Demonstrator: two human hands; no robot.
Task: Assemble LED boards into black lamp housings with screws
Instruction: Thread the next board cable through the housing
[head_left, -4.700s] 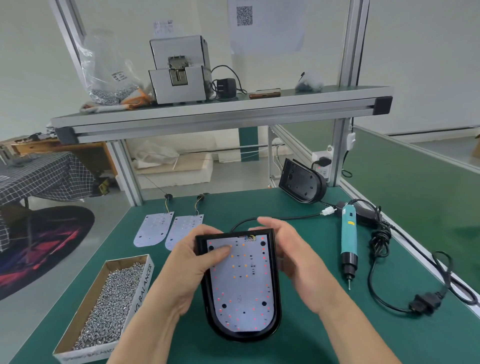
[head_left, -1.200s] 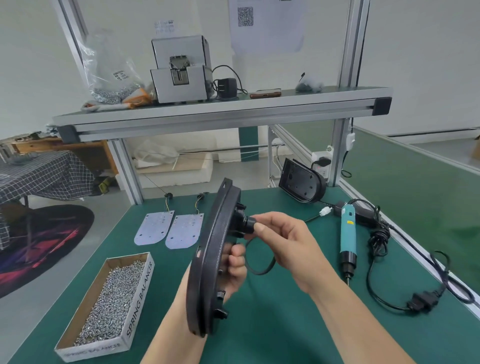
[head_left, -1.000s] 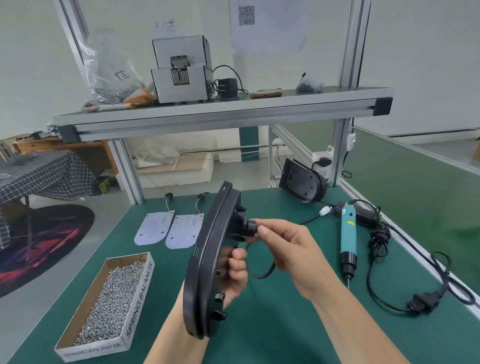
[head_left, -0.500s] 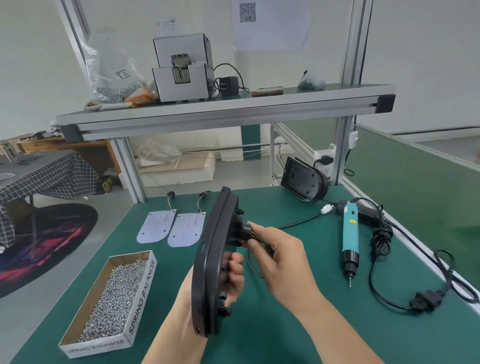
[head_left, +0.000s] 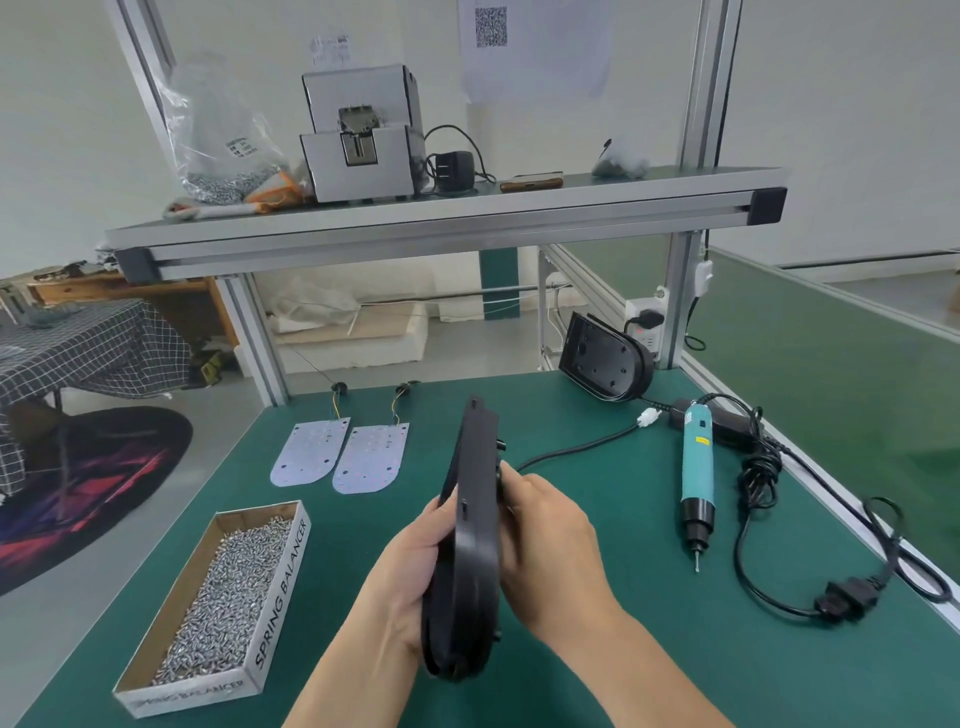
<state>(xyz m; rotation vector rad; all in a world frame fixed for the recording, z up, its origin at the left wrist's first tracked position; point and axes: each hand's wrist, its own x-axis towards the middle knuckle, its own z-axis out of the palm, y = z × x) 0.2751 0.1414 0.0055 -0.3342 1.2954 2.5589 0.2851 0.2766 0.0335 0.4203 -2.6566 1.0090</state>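
I hold a black lamp housing (head_left: 467, 545) on edge above the green table (head_left: 649, 649), its thin rim facing me. My left hand (head_left: 410, 566) grips its left face, fingers curled over the rim. My right hand (head_left: 545, 540) holds its back side, fingertips hidden behind the housing. A black cable (head_left: 576, 448) runs from behind the housing to a white connector (head_left: 648, 417). The LED board inside is hidden. Two loose LED boards (head_left: 340, 457) lie flat farther back. An open cardboard box of screws (head_left: 228, 597) sits at the left. A teal electric screwdriver (head_left: 696, 467) lies at the right.
A second black housing (head_left: 605, 361) leans against the frame post at the back right. The screwdriver's black power cord (head_left: 769, 561) coils along the right edge. An aluminium shelf (head_left: 441, 218) above carries a screw feeder, a bag and a charger.
Earlier the housing lay flat with the board facing up; it now stands on edge. Since half a second ago my right hand moved from the cable gland down onto the housing's back, and the cable straightened.
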